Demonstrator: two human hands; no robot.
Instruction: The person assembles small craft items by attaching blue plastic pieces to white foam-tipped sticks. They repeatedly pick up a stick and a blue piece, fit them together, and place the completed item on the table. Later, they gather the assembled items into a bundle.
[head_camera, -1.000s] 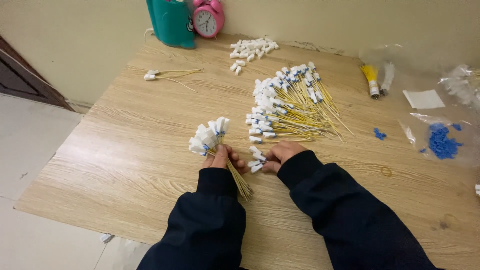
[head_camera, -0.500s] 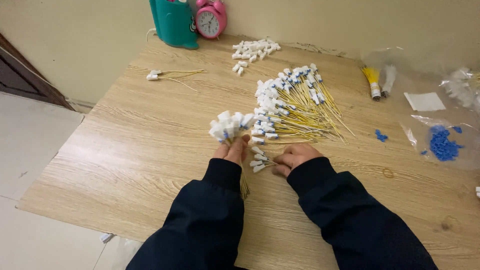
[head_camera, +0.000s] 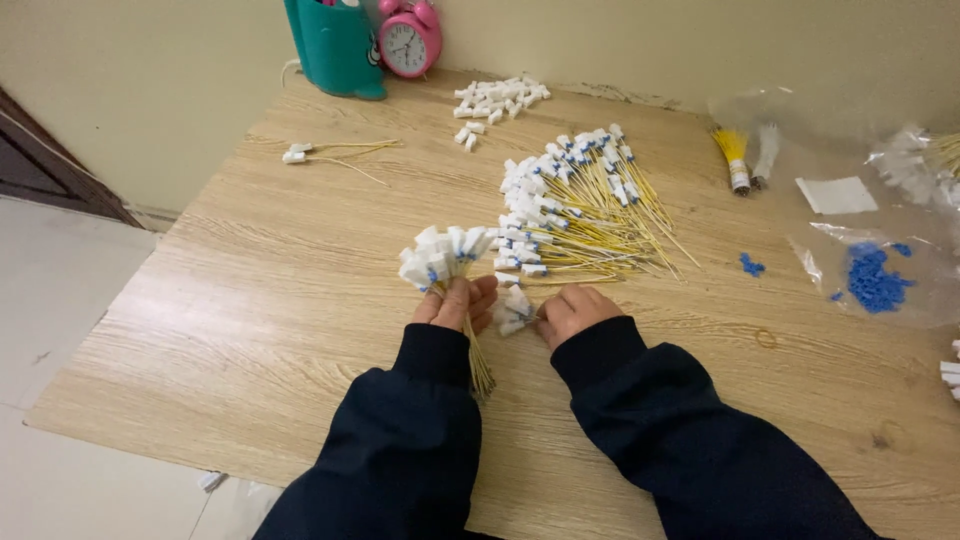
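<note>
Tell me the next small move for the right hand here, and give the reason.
Probably lift the few loose white-capped cables under the right hand and slide them into the bundle gripped upright in the left hand. Those pieces lie right beside the bundle, apart from the big pile farther up the wooden table, so they seem next to be gathered.
</note>
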